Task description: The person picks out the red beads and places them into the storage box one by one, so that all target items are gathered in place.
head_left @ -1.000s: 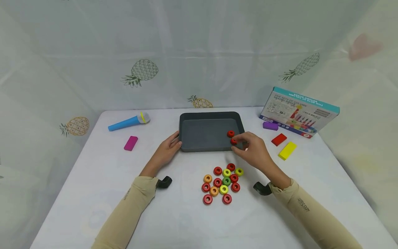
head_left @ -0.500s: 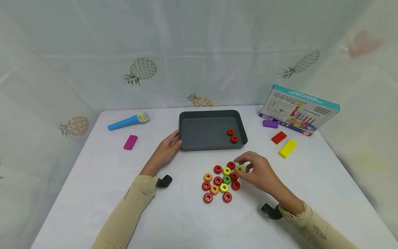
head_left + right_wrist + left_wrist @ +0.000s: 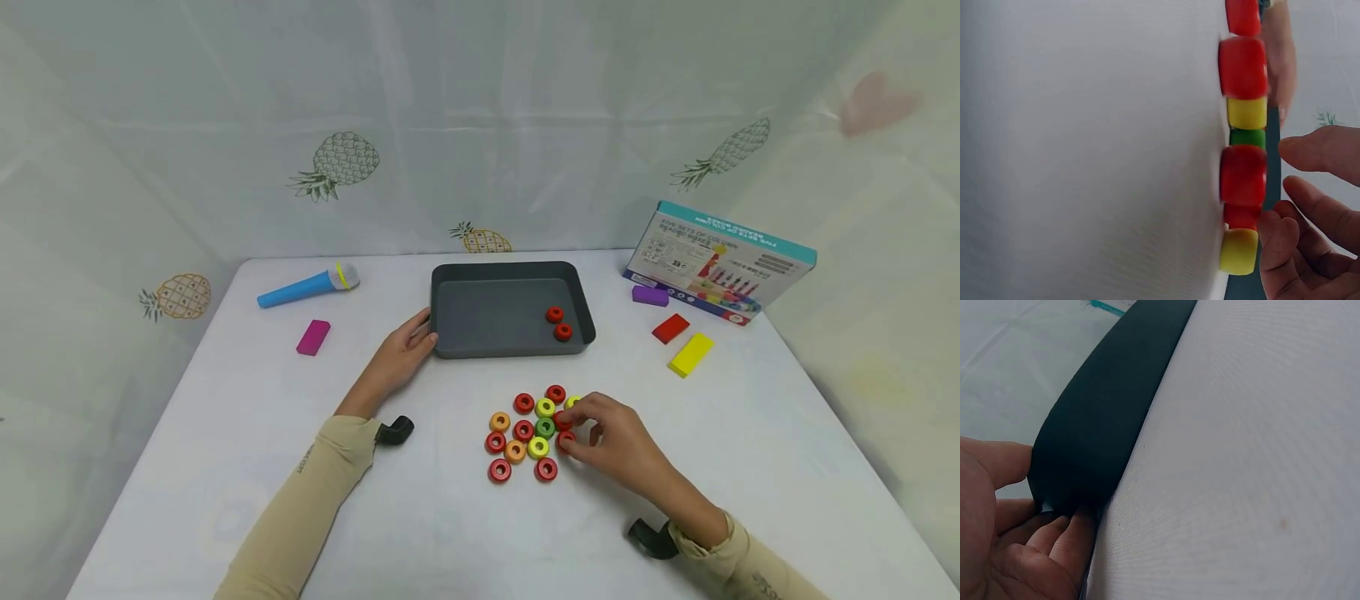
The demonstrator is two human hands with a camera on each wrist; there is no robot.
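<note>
My left hand grips the left side of a dark grey tray; in the left wrist view thumb and fingers lie around the tray's corner. Two red rings lie inside the tray, near its right side. My right hand is over the right edge of a loose cluster of beads on the table, thumb and fingertips apart. Below its fingers is a red ring bead, partly hidden in the head view. The cluster holds several red, orange, yellow rings and a green one.
Back left lie a blue toy microphone and a magenta block. To the right are a purple block, a red block and a yellow block. A printed box leans at the back right of the white table.
My right hand has let go of a red ring in the tray and moved back toward me, down to the cluster's right edge. My left hand stays at the tray.
</note>
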